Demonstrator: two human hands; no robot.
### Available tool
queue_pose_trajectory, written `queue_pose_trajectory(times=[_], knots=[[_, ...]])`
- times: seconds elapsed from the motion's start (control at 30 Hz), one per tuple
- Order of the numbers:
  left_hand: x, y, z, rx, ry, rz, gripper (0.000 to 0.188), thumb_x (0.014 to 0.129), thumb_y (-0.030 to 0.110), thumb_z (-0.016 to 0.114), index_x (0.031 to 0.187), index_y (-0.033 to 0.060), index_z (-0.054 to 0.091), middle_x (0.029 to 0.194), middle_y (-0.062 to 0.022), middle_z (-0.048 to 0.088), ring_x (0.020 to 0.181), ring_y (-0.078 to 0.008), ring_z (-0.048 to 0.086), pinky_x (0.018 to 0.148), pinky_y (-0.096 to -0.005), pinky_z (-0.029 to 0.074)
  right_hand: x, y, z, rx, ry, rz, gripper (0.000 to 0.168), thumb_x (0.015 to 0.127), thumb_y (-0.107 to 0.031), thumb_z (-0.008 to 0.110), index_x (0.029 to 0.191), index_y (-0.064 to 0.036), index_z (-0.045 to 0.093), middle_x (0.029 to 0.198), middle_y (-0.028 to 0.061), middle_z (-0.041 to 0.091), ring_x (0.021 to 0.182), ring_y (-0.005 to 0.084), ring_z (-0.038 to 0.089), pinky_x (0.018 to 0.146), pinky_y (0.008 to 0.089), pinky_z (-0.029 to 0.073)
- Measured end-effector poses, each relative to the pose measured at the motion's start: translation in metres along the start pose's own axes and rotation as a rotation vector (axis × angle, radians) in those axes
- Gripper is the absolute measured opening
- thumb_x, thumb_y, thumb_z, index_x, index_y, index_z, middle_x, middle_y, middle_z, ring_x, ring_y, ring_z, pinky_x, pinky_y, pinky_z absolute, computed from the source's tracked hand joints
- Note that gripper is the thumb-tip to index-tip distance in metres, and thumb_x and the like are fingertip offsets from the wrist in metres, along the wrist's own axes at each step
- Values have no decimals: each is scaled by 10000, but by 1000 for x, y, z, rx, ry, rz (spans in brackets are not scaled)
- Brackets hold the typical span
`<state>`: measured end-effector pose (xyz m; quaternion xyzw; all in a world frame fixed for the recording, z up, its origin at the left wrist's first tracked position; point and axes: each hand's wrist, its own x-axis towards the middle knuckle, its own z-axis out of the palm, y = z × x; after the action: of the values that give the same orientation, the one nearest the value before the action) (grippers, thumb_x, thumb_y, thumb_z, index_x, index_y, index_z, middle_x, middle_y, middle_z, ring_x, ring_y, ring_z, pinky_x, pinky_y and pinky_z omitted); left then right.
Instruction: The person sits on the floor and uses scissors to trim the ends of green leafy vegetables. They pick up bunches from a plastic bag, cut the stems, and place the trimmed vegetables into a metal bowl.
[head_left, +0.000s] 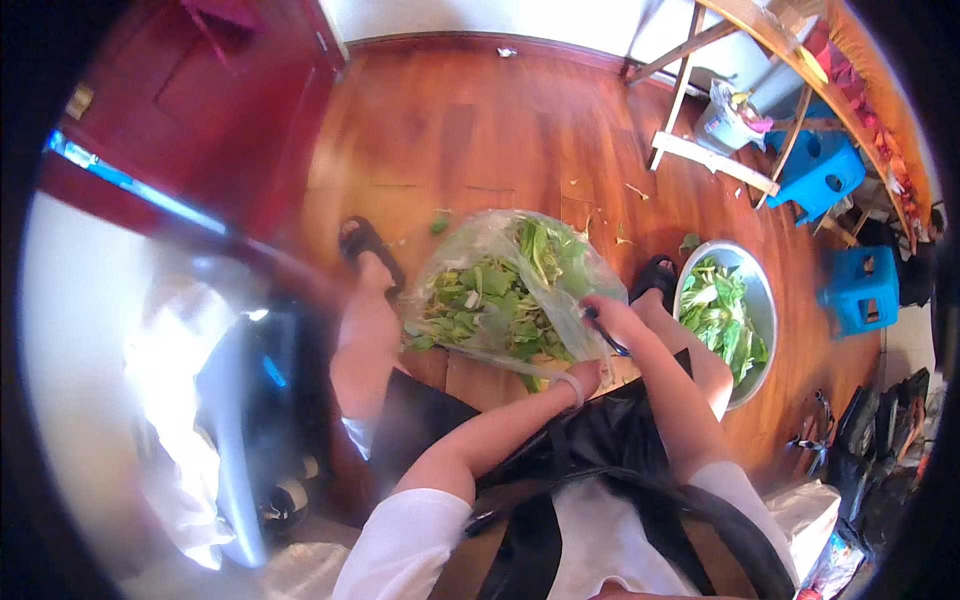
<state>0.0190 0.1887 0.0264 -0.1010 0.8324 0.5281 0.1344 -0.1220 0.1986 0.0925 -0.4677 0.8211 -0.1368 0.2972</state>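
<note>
A clear plastic bag (491, 352) lies spread on the floor between my feet, with loose green leaves (480, 289) in it. A paler bunch of leafy greens (541, 251) rests towards its far side, partly seen through the film. My left hand (586, 377), with a pale bracelet at the wrist, is closed on the bag's near right edge. Just beyond it, my right hand (611, 319) is curled at the bag's right side. A slim dark object (600, 324) shows along that hand; whether it is gripped or worn is unclear. The fingertips are partly hidden.
A metal basin (765, 300) of leafy greens (720, 315) stands right of my right foot. Leaf scraps (439, 223) dot the wooden floor (450, 142). Farther right are blue plastic stools (862, 289), a lined bin (724, 124) and a wooden-legged table (712, 157).
</note>
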Motion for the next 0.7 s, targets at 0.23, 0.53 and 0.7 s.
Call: queue_pose_trajectory(times=[0.23, 0.53, 0.7], knots=[[29, -75, 11, -485, -56, -34, 331, 774, 264, 536, 1030, 56, 545, 994, -133, 593, 929, -250, 563, 810, -335, 427, 55, 84, 21, -526, -416, 581, 291, 745, -218, 517, 980, -87, 627, 1008, 101, 604, 923, 233, 588, 723, 342, 476], [153, -92, -20, 824, 121, -201, 529, 782, 205, 511, 1282, 167, 342, 1298, -111, 358, 1165, -293, 361, 978, -481, 239, 44, 156, 8, -577, -317, 618, 268, 738, -233, 537, 916, -59, 638, 973, 116, 611, 910, 210, 587, 714, 342, 466], [172, -123, -2, 788, -296, -305, 613, 808, 140, 444, 1324, 349, 187, 1348, -126, 255, 1214, -323, 273, 951, -530, 237, 52, 149, -3, -837, -627, 335, 237, 738, -202, 541, 910, -79, 648, 945, 82, 625, 879, 191, 593, 703, 353, 456]])
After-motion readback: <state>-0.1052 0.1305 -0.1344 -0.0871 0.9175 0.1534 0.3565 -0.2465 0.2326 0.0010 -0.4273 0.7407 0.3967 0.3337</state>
